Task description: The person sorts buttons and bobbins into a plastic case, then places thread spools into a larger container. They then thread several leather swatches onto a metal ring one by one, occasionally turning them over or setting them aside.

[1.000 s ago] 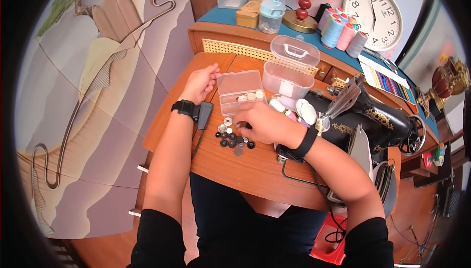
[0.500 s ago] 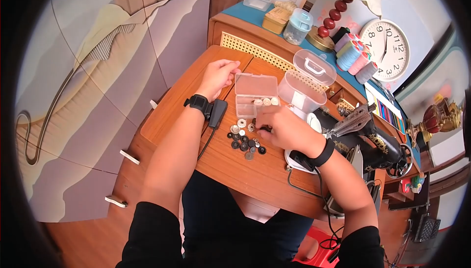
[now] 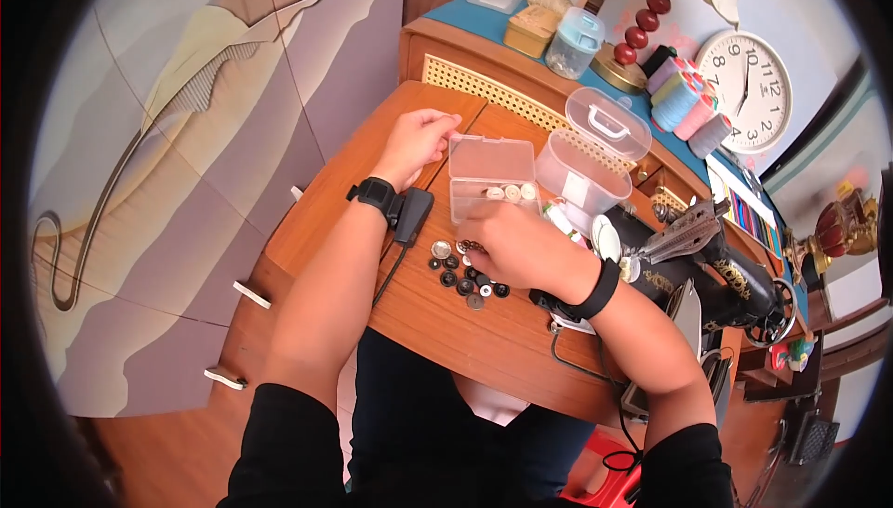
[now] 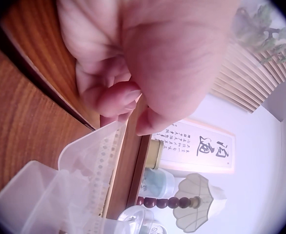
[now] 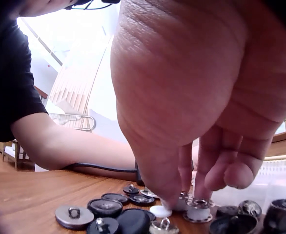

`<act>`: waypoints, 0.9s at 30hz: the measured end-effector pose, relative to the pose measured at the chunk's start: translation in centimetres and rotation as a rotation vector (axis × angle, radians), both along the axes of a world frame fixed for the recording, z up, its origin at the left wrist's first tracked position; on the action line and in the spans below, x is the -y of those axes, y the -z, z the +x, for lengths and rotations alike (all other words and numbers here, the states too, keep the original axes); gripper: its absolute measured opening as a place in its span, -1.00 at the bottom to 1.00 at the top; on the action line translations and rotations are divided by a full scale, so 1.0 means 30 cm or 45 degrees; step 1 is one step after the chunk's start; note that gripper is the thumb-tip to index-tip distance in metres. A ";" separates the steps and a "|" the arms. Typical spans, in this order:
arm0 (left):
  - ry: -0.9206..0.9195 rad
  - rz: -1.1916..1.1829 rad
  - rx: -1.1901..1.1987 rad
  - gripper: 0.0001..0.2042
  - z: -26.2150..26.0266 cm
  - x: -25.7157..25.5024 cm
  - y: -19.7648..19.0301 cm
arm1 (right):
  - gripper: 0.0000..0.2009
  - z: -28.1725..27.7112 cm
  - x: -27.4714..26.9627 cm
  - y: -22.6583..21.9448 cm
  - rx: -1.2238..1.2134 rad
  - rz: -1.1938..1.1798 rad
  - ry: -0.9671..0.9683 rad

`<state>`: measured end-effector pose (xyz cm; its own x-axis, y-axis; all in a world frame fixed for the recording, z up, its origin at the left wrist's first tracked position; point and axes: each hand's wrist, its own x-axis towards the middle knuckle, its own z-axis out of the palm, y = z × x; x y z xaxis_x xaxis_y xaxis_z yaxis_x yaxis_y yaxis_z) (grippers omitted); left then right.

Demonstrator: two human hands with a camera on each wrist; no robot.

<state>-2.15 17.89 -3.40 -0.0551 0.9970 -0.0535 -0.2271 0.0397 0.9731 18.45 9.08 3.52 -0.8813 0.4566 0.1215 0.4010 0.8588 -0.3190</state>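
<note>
Black buttons [image 3: 465, 287] lie by the right hand [image 3: 521, 243], now shifted left, fingers bent, hold unclear; the left hand [image 3: 415, 147] curls loosely.

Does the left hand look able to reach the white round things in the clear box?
Probably yes: the lid is up and the left hand is close, though the right hand crowds the box's near side.

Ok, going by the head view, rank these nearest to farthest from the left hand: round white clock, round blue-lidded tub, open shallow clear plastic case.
1. Open shallow clear plastic case, just right of the left hand.
2. Round blue-lidded tub, farther back and right.
3. Round white clock, farthest right, at the back.
</note>
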 end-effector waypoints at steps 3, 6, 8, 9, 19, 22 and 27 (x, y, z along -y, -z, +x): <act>0.031 0.009 -0.023 -0.82 -0.005 0.001 -0.001 | -0.91 -0.009 -0.012 0.002 0.127 -0.017 0.049; 0.035 0.023 -0.051 -0.82 -0.006 0.003 -0.002 | -0.88 -0.006 -0.026 -0.007 0.104 -0.021 0.038; 0.052 0.033 -0.067 -0.82 -0.008 0.003 0.003 | -0.87 0.005 -0.042 -0.031 -0.009 -0.010 0.003; 0.062 0.047 -0.058 -0.83 -0.009 0.004 0.003 | -0.85 0.016 -0.054 -0.052 -0.115 -0.021 0.025; 0.075 0.072 -0.080 -0.88 -0.014 0.007 0.004 | -0.84 0.100 -0.140 -0.088 -0.275 -0.046 0.307; 0.104 0.078 -0.045 -0.89 -0.017 0.005 0.006 | -0.85 0.101 -0.137 -0.066 -0.296 -0.050 0.314; 0.111 0.086 -0.087 -0.89 -0.010 0.009 0.001 | -0.89 0.078 -0.173 -0.027 -0.409 0.009 0.158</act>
<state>-2.45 17.64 -3.43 0.0304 0.9994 0.0148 -0.1586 -0.0098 0.9873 20.79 14.27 4.32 -0.7355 0.5559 0.3874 0.3825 0.8126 -0.4398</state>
